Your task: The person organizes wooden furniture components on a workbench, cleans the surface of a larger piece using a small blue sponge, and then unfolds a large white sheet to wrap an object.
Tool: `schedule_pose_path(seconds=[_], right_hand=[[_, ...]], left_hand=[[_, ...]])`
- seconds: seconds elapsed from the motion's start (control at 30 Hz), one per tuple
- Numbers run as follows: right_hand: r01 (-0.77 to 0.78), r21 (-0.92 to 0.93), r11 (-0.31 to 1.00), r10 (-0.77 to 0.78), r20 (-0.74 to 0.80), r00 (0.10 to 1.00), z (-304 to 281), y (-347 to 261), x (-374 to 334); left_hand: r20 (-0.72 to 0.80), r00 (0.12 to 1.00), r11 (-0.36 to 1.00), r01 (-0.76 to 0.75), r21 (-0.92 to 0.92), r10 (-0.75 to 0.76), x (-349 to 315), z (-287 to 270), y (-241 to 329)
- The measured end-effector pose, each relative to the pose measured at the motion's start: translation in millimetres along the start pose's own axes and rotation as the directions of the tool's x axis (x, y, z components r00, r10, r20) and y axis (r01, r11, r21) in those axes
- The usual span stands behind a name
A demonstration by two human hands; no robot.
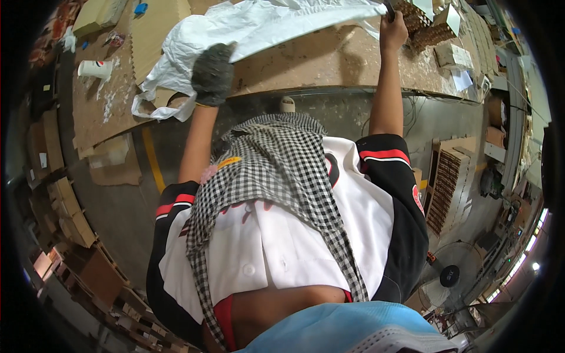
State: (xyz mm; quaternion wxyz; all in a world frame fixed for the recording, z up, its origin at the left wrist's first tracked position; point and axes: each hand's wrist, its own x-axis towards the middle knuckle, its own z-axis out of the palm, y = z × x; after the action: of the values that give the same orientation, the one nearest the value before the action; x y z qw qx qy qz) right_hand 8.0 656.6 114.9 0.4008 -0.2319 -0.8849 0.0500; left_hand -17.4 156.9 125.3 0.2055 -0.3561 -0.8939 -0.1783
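A crumpled white plastic sheet [259, 29] lies across the far side of the workbench [276, 76], its near edge stretched fairly straight between my hands. My left hand [212, 75], in a dark grey glove, is closed on the sheet near its left part; the fingertips are partly hidden. Reaching further out, my bare right hand [394, 29] is closed around a slim dark tool [388, 9] at the sheet's right end. Its exact kind is too small to tell. A loop of the sheet hangs over the bench edge beside my left wrist.
A white paper cup [95, 69] lies tipped at the left of the bench, near a corrugated cardboard piece [154, 38]. Stacked brown cardboard pieces [432, 32] and a white-topped block [453, 57] stand at the right. Cables hang under the bench's right edge. A fan [450, 276] stands behind on the right.
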Motion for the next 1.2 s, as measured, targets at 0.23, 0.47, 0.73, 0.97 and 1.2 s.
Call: schedule_pose_path(seconds=[0.23,0.47,0.73,0.97,1.2], right_hand=[[-0.076,-0.164,0.983,0.127,0.328,0.936,18.6,54.7,-84.6],[-0.339,0.322,0.884,0.215,0.365,0.906,-12.4,-76.4,-120.6],[-0.523,0.541,0.659,0.027,0.677,0.735,-13.1,-157.1,-186.5],[-0.853,0.291,0.432,-0.275,0.944,0.183,-57.5,-209.4,-231.6],[-0.718,0.547,0.431,-0.116,0.822,0.557,-57.5,-266.9,-251.0]], left_hand=[[0.400,0.835,0.905,-0.242,-0.350,0.378,-75.5,41.0,32.8],[0.321,0.943,0.946,0.175,-0.273,-0.082,-96.5,16.5,4.0],[0.100,0.640,0.576,0.740,-0.346,-0.762,-144.4,19.2,-37.7],[0.625,0.345,-0.150,0.785,-0.601,-0.700,-89.6,-18.3,-8.9],[0.240,0.937,0.738,0.347,-0.578,-0.252,-62.9,10.8,12.6]])
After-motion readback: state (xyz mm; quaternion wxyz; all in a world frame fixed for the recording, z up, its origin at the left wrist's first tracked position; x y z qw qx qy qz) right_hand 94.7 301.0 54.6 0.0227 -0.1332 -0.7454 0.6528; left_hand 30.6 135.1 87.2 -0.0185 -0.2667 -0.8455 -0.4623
